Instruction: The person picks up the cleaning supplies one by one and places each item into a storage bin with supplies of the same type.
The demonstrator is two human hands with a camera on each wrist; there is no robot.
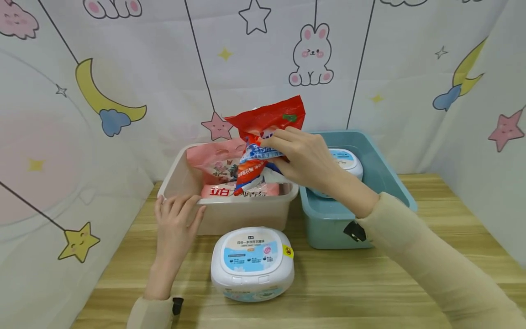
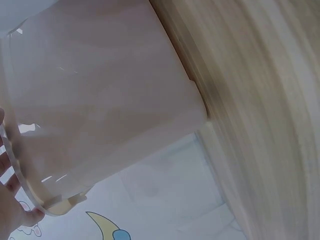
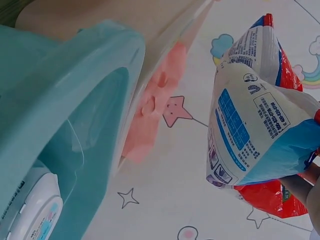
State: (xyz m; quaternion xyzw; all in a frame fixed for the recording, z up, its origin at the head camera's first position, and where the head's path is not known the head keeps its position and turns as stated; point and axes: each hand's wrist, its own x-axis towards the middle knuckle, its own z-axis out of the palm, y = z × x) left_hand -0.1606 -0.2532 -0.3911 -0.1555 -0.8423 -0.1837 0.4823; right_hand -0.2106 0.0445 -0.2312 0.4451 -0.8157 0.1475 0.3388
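Note:
My right hand [image 1: 302, 153] grips a red, white and blue detergent bag [image 1: 267, 119] by its middle, holding it above the off-white bin. In the right wrist view, the bag's printed white back [image 3: 255, 120] faces the camera, with the fingers [image 3: 300, 187] at its edge. My left hand [image 1: 176, 224] holds the near left rim of the off-white bin [image 1: 246, 212]; part of that hand [image 2: 12, 210] shows beside the rim in the left wrist view. Inside the bin lie pink detergent bags [image 1: 215, 157], partly hidden by the raised bag.
A white lidded tub [image 1: 252, 267] stands on the wooden table [image 1: 349, 288] in front of the bin. To the right is a blue-green bin [image 1: 394, 192] holding another white tub [image 1: 347, 162], partly covered by my right arm. A printed curtain [image 1: 255, 68] hangs behind.

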